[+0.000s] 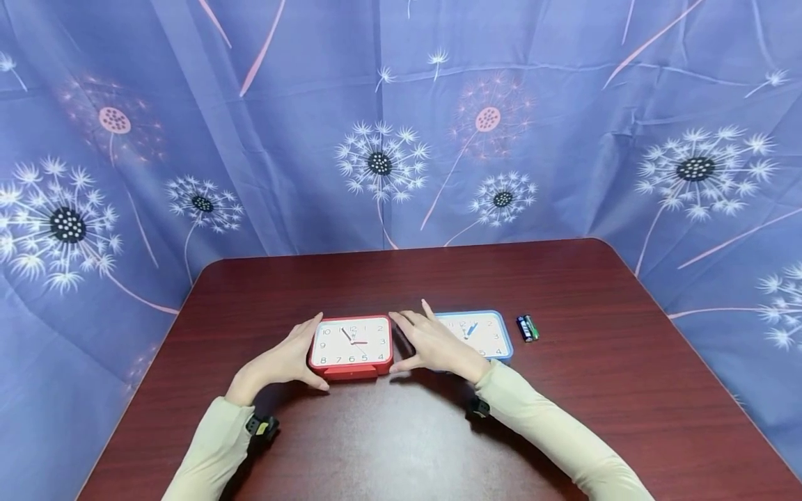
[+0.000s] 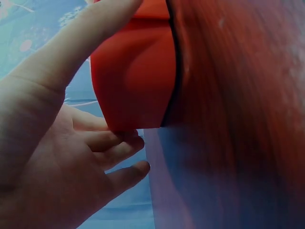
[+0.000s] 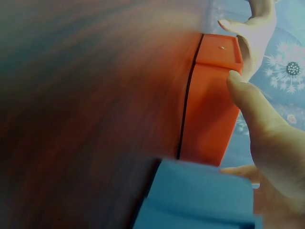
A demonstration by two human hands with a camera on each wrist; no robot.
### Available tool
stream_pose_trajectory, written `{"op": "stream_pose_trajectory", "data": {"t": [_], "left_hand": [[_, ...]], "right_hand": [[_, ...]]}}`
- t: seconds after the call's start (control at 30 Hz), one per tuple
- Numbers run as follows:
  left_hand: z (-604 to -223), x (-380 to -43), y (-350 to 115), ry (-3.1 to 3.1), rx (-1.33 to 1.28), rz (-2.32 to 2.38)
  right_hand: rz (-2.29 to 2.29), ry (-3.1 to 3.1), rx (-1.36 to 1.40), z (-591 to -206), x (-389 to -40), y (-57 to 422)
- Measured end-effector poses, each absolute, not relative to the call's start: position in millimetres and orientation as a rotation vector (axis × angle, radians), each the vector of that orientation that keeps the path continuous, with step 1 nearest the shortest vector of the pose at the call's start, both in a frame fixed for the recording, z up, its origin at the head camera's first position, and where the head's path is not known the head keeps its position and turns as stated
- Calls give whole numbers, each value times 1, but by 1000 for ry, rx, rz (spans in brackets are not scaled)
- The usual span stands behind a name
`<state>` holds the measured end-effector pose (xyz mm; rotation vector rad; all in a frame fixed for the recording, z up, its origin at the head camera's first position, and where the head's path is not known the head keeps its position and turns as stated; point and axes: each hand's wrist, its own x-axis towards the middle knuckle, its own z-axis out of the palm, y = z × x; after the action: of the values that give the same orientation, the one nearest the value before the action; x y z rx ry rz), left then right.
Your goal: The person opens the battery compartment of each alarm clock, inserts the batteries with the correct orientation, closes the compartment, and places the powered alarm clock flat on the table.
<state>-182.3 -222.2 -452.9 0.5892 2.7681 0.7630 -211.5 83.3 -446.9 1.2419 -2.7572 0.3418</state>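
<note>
Holding the red clock (image 1: 335,342) left of the blue clock (image 1: 491,337), left hand (image 1: 289,355) and right hand (image 1: 436,346) clasp opposite ends across near and far edges, probably for balance

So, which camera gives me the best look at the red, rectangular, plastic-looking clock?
The head view: it shows the red, rectangular, plastic-looking clock from above, with its white dial readable. The left wrist view shows only plain red sides, partly covered by the bare left hand; the right wrist view shows red sides, not the dial.
</note>
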Motion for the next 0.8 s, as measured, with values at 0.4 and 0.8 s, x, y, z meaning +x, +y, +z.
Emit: {"op": "stream_pose_trajectory", "data": {"t": [0.4, 0.8], "left_hand": [[-454, -186, -218, 2759, 654, 812], [-456, -190, -220, 2690, 614, 911]], "right_hand": [[382, -2890, 1273, -444, -213, 63], [807, -2980, 1239, -447, -214, 54]]}}
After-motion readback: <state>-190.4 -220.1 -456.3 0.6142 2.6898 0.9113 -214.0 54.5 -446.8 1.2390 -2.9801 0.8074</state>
